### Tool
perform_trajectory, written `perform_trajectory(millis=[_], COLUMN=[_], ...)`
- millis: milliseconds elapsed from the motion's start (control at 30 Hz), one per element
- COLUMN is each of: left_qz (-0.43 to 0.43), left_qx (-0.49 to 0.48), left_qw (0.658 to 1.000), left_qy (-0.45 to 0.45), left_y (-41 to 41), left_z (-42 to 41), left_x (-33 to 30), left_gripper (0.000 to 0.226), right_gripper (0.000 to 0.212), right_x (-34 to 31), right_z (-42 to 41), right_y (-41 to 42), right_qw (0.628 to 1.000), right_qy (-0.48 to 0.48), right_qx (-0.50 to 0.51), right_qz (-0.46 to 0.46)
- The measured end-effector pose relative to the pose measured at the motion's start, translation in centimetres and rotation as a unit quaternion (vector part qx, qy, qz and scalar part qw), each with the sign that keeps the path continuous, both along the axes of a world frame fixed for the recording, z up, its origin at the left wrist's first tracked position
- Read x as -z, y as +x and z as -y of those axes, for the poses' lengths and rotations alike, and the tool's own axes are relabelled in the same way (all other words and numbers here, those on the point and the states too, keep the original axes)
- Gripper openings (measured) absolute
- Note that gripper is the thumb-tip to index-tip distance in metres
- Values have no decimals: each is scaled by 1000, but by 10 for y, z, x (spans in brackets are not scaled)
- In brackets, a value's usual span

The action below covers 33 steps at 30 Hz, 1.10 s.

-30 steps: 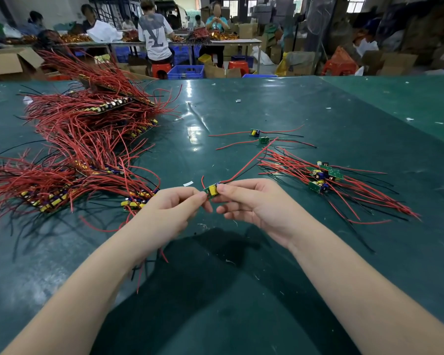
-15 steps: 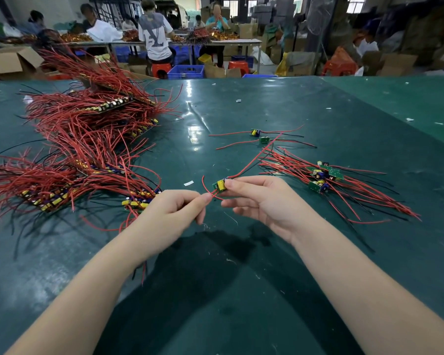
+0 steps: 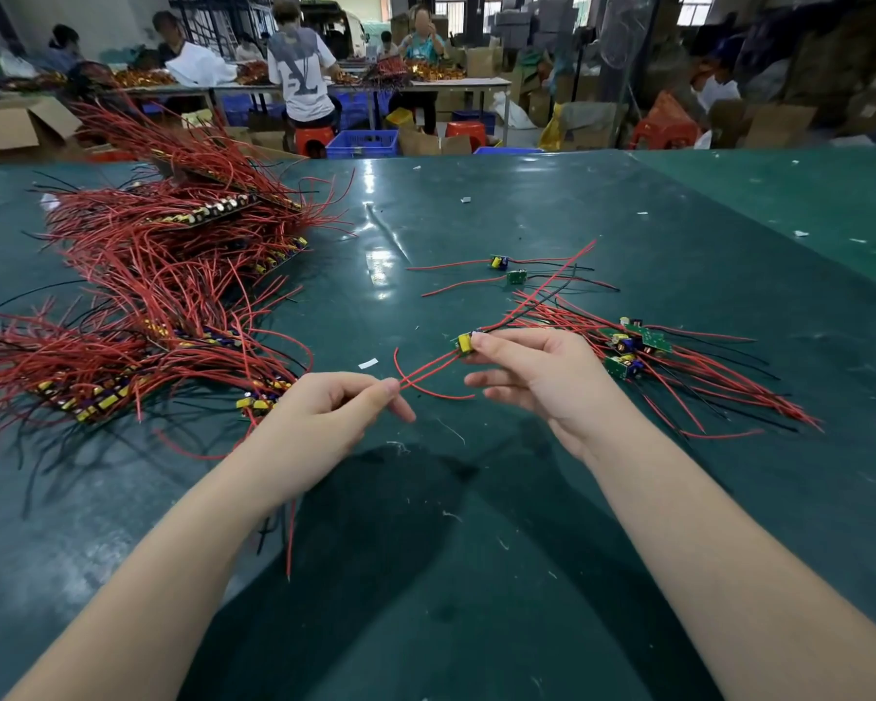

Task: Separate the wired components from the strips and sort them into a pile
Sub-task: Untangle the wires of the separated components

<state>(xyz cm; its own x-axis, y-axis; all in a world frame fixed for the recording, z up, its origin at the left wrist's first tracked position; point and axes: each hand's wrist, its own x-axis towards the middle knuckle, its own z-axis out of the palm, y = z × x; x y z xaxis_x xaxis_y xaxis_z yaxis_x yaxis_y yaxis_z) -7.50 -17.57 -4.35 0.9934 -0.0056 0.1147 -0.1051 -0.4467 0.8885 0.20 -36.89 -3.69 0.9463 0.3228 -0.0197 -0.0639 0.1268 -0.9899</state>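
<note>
Right hand (image 3: 537,376) pinches freed component (image 3: 465,343) above table (image 3: 476,523), near sorted pile (image 3: 633,349) at right. Left hand (image 3: 324,417) pinches its red leads (image 3: 428,371). Risk: leads snag on pile wires, dragging sorted pieces out.

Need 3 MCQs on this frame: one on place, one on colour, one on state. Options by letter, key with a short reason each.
1. Where does the sorted pile of separated components lie?
A. right of the right hand
B. left of the left hand
C. on the far table

2. What colour are the wires stretched between the hands?
A. blue
B. red
C. white

3. How is the component held?
A. lying loose on the table
C. pinched in the right hand's grip
B. pressed under the left palm

Key: 1 A, the small heap sits just beyond the right hand. 2 B, both strands show red. 3 C, right fingertips pinch it while the left hand pinches the wire ends.
</note>
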Motion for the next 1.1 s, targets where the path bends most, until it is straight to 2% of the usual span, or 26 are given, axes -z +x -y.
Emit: perform_trajectory(millis=[133, 300, 467, 567, 667, 800, 867, 933, 1033, 1100], left_qz=[3, -16, -46, -55, -76, -119, -138, -136, -110, -91], left_qx=[-13, -39, -33, -42, -56, -17, 5, 11, 3, 4], left_qw=[999, 994, 996, 995, 988, 972, 976, 986, 994, 995], left_qy=[-35, -99, -70, -66, -126, -200, -169, -95, 1, 28], left_y=[2, 1, -1, -1, 1, -1, -2, -2, 0, 0], left_z=[0, -2, -5, -7, -7, -10, -9, -7, -7, -7], left_x=[-1, -1, -3, -2, -2, -3, -3, -2, 2, 2], left_gripper=[33, 25, 9, 29, 26, 20, 17, 9, 7, 7], right_gripper=[8, 8, 9, 8, 8, 6, 6, 7, 9, 11], right_x=[-3, -4, -4, -4, -5, -6, -6, -5, -5, -5], right_z=[7, 13, 15, 16, 16, 19, 19, 19, 17, 17], right_y=[6, 11, 13, 14, 15, 17, 17, 17, 15, 14], right_qw=[998, 996, 994, 992, 990, 985, 985, 988, 992, 993], right_qy=[37, 57, 73, 87, 101, 116, 113, 103, 81, 71], right_qx=[51, 67, 65, 68, 67, 74, 74, 72, 71, 74], right_qz=[-21, -33, -44, -59, -78, -105, -104, -93, -64, -50])
